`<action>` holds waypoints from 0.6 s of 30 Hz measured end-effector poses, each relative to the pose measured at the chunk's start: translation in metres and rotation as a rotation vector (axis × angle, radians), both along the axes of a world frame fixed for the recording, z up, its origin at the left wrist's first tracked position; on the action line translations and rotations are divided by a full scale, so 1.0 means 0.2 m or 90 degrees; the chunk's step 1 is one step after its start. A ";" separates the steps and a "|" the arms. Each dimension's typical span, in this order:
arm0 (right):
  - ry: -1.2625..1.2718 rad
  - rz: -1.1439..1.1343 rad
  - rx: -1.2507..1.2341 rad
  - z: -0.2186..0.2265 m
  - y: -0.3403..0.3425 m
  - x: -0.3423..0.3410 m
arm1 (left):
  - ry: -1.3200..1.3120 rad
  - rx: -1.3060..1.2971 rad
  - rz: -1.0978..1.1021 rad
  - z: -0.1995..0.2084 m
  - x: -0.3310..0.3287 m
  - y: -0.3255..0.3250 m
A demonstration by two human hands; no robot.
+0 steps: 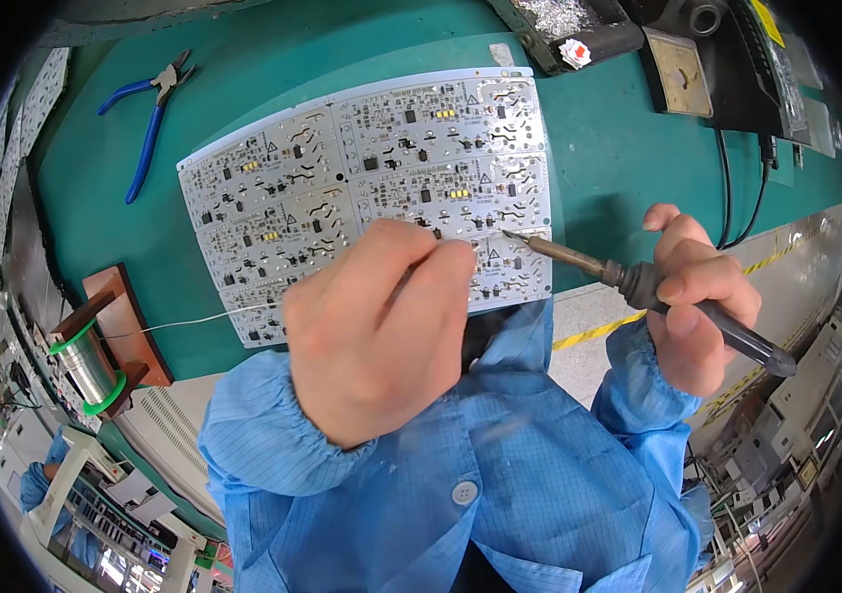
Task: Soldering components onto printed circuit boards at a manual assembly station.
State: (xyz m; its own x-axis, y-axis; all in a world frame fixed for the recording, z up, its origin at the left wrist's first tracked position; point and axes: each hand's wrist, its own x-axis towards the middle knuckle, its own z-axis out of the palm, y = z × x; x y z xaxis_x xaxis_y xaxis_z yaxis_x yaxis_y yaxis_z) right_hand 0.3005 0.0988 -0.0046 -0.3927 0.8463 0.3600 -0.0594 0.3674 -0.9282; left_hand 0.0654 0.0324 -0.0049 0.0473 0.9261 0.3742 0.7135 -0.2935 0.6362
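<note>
A white panel of several joined circuit boards [342, 148], set with small black and yellow parts, lies on a green mat. My left hand [381, 316] is closed in a pinch over the panel's lower middle, holding solder wire [184, 324]; its fingertips and the wire's end are hidden. The wire runs back to a spool [92, 366] with green rims on a brown holder. In my right hand [698, 301] is a soldering iron [574, 259], gripped by its dark handle. Its tip points left, at the panel's right part; whether it touches I cannot tell.
Blue-handled cutters [152, 124] lie on the green mat [273, 59] at the far left. A dark tray with shiny scraps [559, 18] and a framed sponge [680, 71] stand at the far right. Black cables [724, 188] hang near the mat's right side.
</note>
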 end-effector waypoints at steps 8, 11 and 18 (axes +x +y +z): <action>0.019 -0.027 0.015 0.00 -0.01 -0.01 | 0.139 -0.078 0.193 0.16 -0.22 -0.05; 0.035 -0.044 -0.035 0.01 -0.01 -0.02 | 0.177 -0.119 0.292 0.19 -0.35 -0.06; -0.348 -0.280 0.093 -0.10 0.07 -0.20 | -0.064 -0.053 0.417 0.00 -0.66 -0.09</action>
State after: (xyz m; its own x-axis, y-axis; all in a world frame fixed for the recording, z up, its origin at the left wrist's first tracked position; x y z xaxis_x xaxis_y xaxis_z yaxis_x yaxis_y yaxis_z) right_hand 0.2612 0.1132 -0.0242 -0.1830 0.9259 0.3305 0.5820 0.3730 -0.7226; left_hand -0.0675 0.0138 -0.0040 -0.5665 0.7773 0.2737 0.6635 0.2333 0.7109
